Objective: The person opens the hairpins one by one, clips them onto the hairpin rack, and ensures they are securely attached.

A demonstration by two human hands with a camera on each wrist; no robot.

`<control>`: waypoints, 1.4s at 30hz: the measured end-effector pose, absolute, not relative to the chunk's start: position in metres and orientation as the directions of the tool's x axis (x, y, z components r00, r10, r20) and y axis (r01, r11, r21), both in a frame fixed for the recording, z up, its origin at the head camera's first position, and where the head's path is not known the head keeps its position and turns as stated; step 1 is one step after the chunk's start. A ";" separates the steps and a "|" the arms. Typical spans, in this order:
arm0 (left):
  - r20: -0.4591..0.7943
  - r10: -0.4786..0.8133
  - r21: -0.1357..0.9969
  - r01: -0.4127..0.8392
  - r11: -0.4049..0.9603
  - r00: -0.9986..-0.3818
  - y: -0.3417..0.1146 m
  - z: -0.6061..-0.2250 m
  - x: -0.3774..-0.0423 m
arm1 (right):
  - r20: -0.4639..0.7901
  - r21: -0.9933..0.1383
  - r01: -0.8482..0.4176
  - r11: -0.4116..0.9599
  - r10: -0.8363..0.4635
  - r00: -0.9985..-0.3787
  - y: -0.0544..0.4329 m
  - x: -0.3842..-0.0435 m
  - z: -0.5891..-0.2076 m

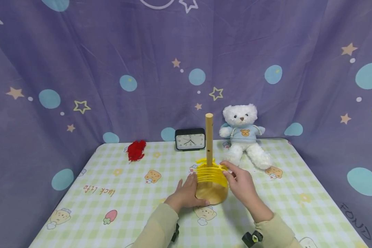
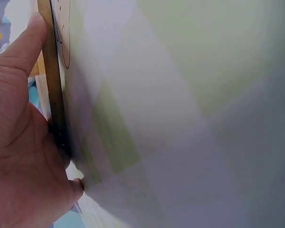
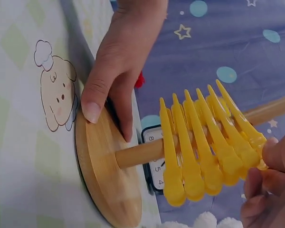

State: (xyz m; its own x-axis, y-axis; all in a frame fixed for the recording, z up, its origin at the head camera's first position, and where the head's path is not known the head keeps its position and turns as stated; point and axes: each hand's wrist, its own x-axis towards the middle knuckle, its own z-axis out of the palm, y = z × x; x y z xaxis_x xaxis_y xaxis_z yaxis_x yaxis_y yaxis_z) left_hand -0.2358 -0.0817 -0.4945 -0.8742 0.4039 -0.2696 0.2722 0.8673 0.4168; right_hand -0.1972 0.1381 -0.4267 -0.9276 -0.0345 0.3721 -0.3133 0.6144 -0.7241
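A wooden post on a round base, a wooden stand (image 1: pixel 209 141), stands upright on the table. Around the lower post is a yellow plastic piece (image 3: pixel 213 159) with several long pointed prongs, resembling a hair claw clip. My right hand (image 1: pixel 242 184) pinches its right end between thumb and fingers; in the right wrist view these fingertips (image 3: pixel 270 159) meet its outer end. At the base's left side my left hand (image 1: pixel 186 194) holds the rim, thumb in front and the other fingers behind. The left wrist view shows this hand (image 2: pixel 19 128) against the base's edge (image 2: pixel 51 71).
Behind the stand is a black-framed clock (image 1: pixel 190 139). A white teddy bear (image 1: pixel 243 134) in a light blue top sits at the back right. Farther left lies a red tangled bundle (image 1: pixel 136 151). A checked cloth covers the table (image 1: pixel 136 213), with a purple curtain (image 1: pixel 161 44) behind it.
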 end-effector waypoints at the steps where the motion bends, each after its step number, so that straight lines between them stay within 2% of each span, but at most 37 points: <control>1: -0.269 0.406 0.421 0.272 0.865 -0.873 -0.082 -0.492 -0.235 | 0.358 -0.734 -0.306 0.606 -0.039 -0.933 0.139 -0.197 -0.427; 8: -0.268 0.402 0.419 0.270 0.867 -0.875 -0.082 -0.491 -0.234 | 0.376 -0.755 -0.362 0.547 -0.091 -0.922 0.146 -0.195 -0.431; 14: -0.280 0.407 0.409 0.275 0.870 -0.869 -0.082 -0.488 -0.232 | 0.405 -0.777 -0.381 0.502 -0.066 -0.912 0.148 -0.192 -0.434; 23: -0.284 0.406 0.410 0.273 0.870 -0.869 -0.080 -0.486 -0.230 | 0.366 -0.798 -0.331 0.504 -0.032 -0.930 0.155 -0.188 -0.436; 42: -0.302 0.388 0.400 0.253 0.881 -0.871 -0.079 -0.484 -0.231 | 0.274 -0.765 -0.196 0.614 0.036 -0.961 0.196 -0.184 -0.451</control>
